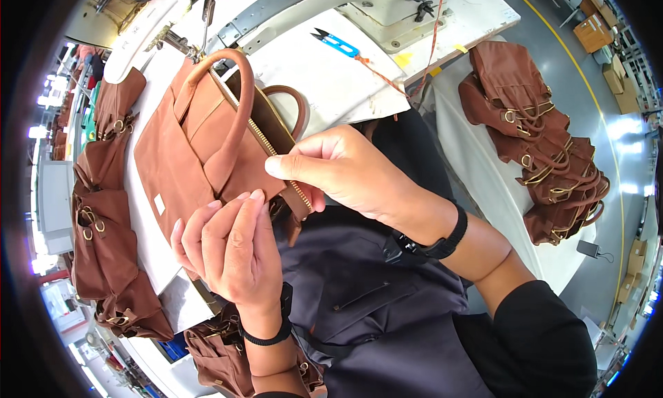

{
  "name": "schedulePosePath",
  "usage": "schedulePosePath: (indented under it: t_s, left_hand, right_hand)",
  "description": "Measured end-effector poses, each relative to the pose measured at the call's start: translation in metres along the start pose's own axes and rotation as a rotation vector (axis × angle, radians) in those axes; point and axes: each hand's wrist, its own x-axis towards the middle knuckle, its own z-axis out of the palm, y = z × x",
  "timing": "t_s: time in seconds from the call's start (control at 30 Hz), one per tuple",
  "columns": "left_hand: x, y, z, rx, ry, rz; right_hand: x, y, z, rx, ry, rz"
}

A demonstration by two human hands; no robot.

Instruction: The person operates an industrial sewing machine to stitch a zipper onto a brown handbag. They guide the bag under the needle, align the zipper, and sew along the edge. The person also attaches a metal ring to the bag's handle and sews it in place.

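Note:
A brown handbag (169,146) with rounded handles (237,139) lies tilted on the white work surface. Its top gapes, and a gold-toothed zipper (266,139) runs along the opening. My right hand (338,170) pinches the near end of the bag's zippered edge between thumb and fingers. Beside it, my left hand (235,253) grips the bag's near edge, its fingertips pressed on the brown panel; its thumb is hidden. The bag's far end is close to the needle area of a sewing machine (197,52).
Blue-handled thread snips (336,43) on an orange cord lie on the table (283,59). Several brown bags are heaped at the right (511,87), with more brown bags (103,225) along the left. Another brown bag (217,353) sits below my left wrist.

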Motion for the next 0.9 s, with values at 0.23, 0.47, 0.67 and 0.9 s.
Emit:
schedulePosePath:
  t_s: [0.23,0.47,0.67,0.9]
  left_hand:
    - [0.001,0.001,0.001,-0.011,-0.008,0.004]
    - [-0.002,0.002,0.001,0.003,0.004,0.002]
    - [-0.007,-0.003,0.002,0.028,0.004,0.030]
    - [-0.008,-0.004,0.004,0.020,-0.013,0.059]
  right_hand:
    - [-0.006,0.000,-0.001,-0.283,0.028,-0.151]
    - [-0.014,0.013,0.008,-0.100,-0.046,-0.081]
    - [-0.008,0.020,0.006,-0.007,-0.089,-0.025]
    - [-0.009,0.025,0.012,-0.109,0.016,-0.259]
